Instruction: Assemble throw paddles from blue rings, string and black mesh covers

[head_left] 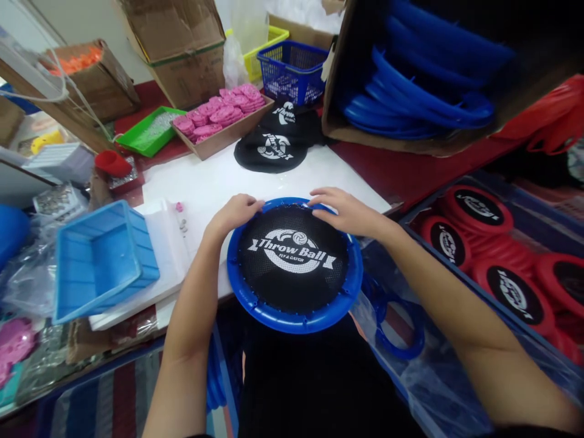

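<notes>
A round disc (292, 252) with a black mesh face, white "Throw Ball" print and a blue plastic rim lies at the table's front edge, overhanging it towards my body. My left hand (238, 213) is closed at the rim's upper left, thumb along the rim and the other fingers bent. At the upper right, my right hand (344, 210) touches the rim with its fingers spread apart. Just beyond the disc are printed black mesh circles (274, 146), piled on the white work surface (205, 170).
A carton (337, 131) of blue rings stands at the back right. Pink pieces (223, 112) fill a shallow box behind, near a green tray (148, 131). An empty-looking blue bin (103, 261) sits left. Red finished discs (513, 292) lie in a crate at right.
</notes>
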A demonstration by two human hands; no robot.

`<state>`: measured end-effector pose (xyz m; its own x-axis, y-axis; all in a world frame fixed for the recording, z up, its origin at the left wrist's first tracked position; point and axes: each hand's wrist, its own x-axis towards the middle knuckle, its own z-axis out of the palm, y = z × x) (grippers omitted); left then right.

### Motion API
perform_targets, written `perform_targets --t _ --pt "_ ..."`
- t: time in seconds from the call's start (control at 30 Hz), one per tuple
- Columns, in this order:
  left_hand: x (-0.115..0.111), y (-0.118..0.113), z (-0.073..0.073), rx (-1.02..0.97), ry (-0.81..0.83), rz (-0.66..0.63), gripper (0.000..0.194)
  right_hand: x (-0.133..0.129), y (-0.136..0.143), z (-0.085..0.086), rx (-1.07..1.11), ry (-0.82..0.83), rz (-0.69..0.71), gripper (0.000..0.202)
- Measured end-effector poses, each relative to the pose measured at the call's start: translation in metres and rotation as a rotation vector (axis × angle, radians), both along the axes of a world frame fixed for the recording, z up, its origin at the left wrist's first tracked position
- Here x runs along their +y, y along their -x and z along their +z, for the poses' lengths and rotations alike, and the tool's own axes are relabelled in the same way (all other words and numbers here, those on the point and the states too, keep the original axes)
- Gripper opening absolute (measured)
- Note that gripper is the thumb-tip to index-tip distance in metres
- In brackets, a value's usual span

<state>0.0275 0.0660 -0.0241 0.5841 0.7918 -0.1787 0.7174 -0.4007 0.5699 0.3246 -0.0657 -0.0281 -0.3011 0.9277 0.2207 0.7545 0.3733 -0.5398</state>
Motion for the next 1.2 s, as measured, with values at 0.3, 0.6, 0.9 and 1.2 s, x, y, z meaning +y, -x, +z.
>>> perform_targets --t 0.3,0.6,0.9,1.2 --pt "-0.025 -0.018 -0.003 -0.028 -0.483 -0.266 0.025 -0.006 -0.011 -0.027 -0.206 0.034 -0.030 0.051" --pt "-0.019 -0.027 -0.020 -0.068 -0.531 -0.387 0.029 0.020 0.019 -0.013 -0.080 -0.157 -0.009 0.034" --pt "-0.034 -0.029 -0.004 0.055 -0.465 -0.379 0.037 0.054 0.039 -0.037 0.033 -0.044 0.023 0.030" --pt "-0.035 -0.028 -0.004 0.088 -0.476 -0.385 0.039 0.054 0.035 -0.038 0.050 -0.054 0.029 0.026"
